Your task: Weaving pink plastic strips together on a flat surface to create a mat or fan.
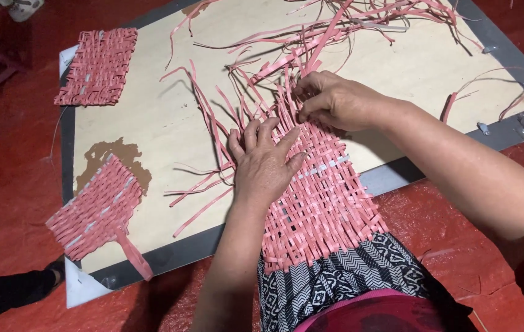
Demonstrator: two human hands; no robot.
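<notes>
A half-woven pink strip mat lies over my lap and onto the wooden board. My left hand presses flat on the mat's upper left part, fingers spread. At the mat's top edge, my right hand pinches loose pink strips between its fingers. Unwoven strip ends fan out from the weave toward the far side and to the left.
Two finished pink woven pieces lie on the board: one at the far left corner, one at the near left with a tail strip. The board rests on a red floor. A dark foot shows at lower left.
</notes>
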